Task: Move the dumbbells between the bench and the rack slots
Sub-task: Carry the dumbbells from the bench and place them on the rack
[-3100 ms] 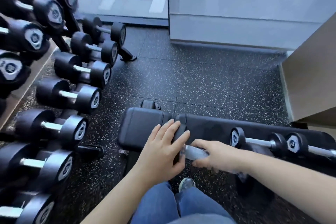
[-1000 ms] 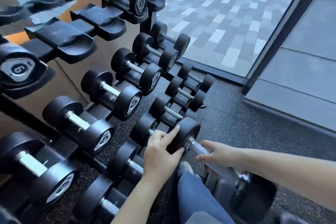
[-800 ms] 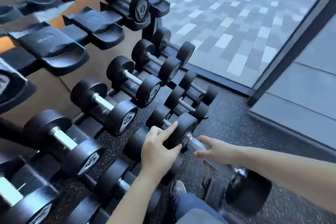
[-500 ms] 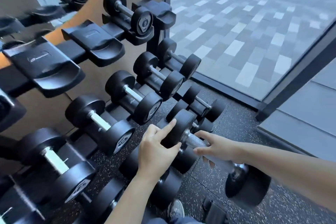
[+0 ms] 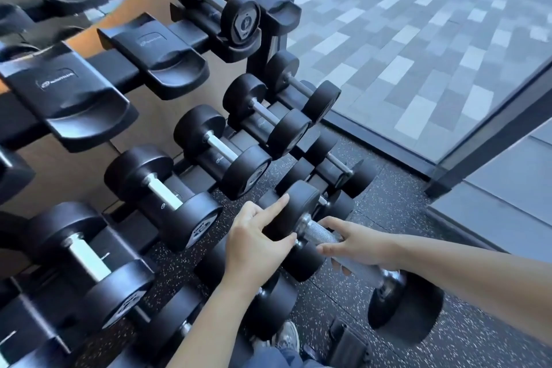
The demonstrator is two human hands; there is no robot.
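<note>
I hold a black dumbbell with a knurled steel handle in the air, in front of the lower tier of the rack. My right hand is wrapped around the handle. My left hand cups the dumbbell's far head, index finger stretched over it. The three-tier rack rises at the left. Its top tier has empty black cradles and one small dumbbell. The bench is out of view.
The middle tier carries several dumbbells, and the lower tier several smaller ones. Speckled rubber floor lies under the rack, with a glass wall and its dark frame to the right. My shoe shows at the bottom.
I have turned from the bench to the rack, carrying the dumbbell in both hands. Over the last second it has risen and moved closer to the lower tier.
</note>
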